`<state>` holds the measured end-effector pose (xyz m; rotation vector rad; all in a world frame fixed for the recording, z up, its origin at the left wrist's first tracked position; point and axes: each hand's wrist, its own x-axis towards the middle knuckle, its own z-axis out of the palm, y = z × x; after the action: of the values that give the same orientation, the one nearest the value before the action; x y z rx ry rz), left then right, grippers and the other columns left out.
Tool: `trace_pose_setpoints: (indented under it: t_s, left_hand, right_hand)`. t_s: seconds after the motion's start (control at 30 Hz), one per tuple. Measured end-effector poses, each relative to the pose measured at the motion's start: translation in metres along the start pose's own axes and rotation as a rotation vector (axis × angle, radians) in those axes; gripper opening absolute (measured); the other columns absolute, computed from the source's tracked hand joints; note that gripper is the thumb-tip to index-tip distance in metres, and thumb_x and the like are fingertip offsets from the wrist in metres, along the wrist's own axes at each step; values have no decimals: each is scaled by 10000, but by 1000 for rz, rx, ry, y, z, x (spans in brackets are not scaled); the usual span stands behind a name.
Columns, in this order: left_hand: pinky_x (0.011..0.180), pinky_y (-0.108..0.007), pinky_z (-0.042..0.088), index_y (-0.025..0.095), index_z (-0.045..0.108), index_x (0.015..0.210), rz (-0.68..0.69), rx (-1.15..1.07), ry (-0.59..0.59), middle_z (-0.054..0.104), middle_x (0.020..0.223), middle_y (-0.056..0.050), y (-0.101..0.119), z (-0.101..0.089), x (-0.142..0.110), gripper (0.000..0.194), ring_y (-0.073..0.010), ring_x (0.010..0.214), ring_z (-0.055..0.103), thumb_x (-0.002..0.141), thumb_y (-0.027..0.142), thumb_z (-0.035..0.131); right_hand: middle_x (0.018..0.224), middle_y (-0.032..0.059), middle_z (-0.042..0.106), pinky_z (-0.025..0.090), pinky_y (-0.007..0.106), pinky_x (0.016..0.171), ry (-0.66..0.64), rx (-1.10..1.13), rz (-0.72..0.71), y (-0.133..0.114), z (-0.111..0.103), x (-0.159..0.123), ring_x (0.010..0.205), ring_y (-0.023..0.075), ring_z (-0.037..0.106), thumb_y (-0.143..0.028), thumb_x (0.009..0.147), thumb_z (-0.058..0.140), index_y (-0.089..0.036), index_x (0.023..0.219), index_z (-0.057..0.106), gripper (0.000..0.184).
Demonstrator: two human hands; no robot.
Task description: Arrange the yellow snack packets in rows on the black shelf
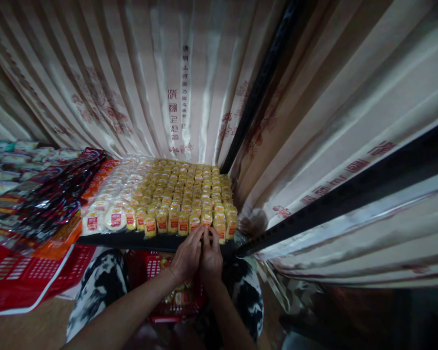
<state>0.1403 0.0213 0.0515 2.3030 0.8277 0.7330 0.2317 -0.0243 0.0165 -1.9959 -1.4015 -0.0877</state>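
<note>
Forearms (131,297) extend toward twelve o'clock; left hand (188,254), right hand (211,256) together, narrowed, at yellow plastic-wrapped oblong packets (183,223); holding: cannot tell.

A black shelf (131,241) bears yellow packets (183,223) beside white packets (116,218).

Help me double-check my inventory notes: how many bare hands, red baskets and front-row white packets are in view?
Hands: 2 (left hand, right hand)
Red baskets: 2 (one at the left, one between the knees)
Front-row white packets: 2
Total: 6
</note>
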Motion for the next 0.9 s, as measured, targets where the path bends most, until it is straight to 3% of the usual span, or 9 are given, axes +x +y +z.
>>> trace_pose_setpoints:
  t_s: [0.3,0.5,0.67,0.9]
  left_hand:
    - [1092,-409,306,85,406,1319,-62,-208,40,417,1372,-144,18,2,4,483,-190,1299,347,931,313,231]
    - [1103,-389,287,93,392,1330,-101,-228,40,387,1397,-118,19,3,4,489,-173,1315,315,933,323,222]
    - [1101,-406,286,100,385,1333,-131,-226,25,368,1407,-110,19,3,5,484,-171,1319,307,931,319,230]
    - [1097,-399,292,96,411,1318,-153,-222,19,405,1383,-121,23,0,6,490,-178,1299,347,923,331,241]
  right_hand:
    - [1290,129,471,494,316,857,0,165,-44,1,-8,-1,1074,191,544,-236,886,344,-195,1322,411,443]
    - [1349,178,396,415,474,929,243,-8,-101,4,-29,-15,1233,282,373,-288,900,379,-179,1363,349,476]
    - [1364,183,368,418,490,915,185,-39,-150,19,-21,-20,1238,272,343,-226,917,283,-197,1413,226,501]
    - [1311,174,384,436,433,902,98,-35,-37,16,-19,-1,1182,267,380,-226,889,338,-178,1395,278,512]
